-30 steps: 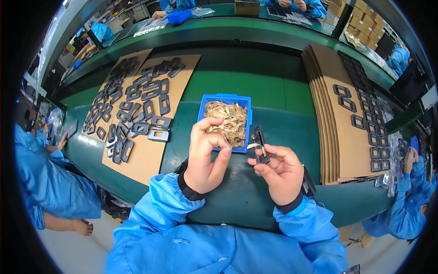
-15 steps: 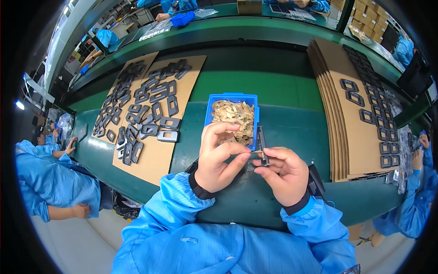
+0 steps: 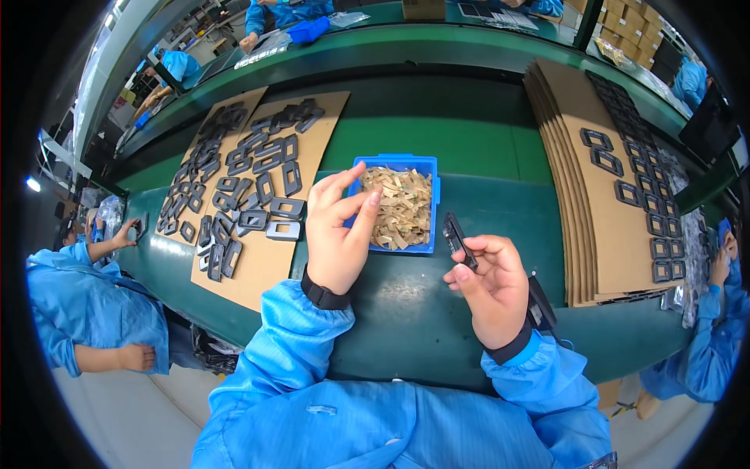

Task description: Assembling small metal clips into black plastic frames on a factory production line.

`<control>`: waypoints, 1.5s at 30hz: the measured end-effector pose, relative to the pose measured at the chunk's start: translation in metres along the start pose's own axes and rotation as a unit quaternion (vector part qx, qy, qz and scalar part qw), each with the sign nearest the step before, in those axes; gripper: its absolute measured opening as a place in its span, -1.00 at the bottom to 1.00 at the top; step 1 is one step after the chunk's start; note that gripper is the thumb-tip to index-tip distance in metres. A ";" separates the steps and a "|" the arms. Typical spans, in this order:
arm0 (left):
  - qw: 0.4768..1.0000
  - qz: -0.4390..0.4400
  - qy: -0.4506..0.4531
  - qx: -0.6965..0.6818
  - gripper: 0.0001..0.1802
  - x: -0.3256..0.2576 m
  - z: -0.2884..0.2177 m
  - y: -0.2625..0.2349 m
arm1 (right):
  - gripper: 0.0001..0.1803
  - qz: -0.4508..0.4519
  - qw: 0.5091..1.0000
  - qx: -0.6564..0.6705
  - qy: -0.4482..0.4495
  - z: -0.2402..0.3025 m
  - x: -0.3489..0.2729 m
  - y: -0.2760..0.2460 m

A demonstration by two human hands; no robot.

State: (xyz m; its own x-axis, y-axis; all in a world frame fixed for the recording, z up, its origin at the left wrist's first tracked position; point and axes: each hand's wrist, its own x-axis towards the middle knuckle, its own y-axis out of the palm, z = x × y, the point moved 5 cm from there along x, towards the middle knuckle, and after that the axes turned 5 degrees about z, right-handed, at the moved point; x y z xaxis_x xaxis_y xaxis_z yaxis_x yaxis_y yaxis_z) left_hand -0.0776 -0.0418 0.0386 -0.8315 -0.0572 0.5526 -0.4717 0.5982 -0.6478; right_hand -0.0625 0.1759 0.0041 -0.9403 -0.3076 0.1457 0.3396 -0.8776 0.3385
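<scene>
Up on the wearer's head it rides, the left of a fisheye pair, peering down and forward over the tabletop (image 3: 398,313)! Nearest of all, right below the lens, the jacket (image 3: 391,426) fills the bottom edge; just beyond, close up, come the left hand (image 3: 340,234) and the right hand (image 3: 494,289), either side of mid-frame, with the bin (image 3: 398,161) near the centre. Way out at the top, the view reaches the far tabletop (image 3: 383,17), straight edges bowing, black closing in at both sides.

The blue bin (image 3: 398,161) and black frame (image 3: 456,234) are partly hidden.
</scene>
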 end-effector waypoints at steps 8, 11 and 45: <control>0.976 0.029 0.029 -0.213 -0.75 -0.012 -0.013 0.000 | -0.72 0.058 0.998 0.023 -0.008 -0.001 -0.002 0.001; 0.924 0.136 -0.021 -0.356 -0.57 -0.029 -0.038 0.009 | -0.71 0.081 0.993 0.079 0.044 0.000 -0.007 0.006; 0.922 0.146 0.211 -0.289 -0.49 -0.036 -0.053 0.005 | -0.84 0.141 0.985 -0.004 -0.103 0.001 -0.017 0.017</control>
State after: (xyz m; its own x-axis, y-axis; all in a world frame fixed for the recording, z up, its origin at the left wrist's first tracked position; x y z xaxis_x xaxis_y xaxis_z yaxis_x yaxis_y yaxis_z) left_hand -0.0344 0.0060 0.0431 -0.6531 0.4167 0.6323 0.0907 0.8720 -0.4810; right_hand -0.0404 0.1671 0.0084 -0.7836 -0.4586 0.4190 0.5852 -0.7714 0.2501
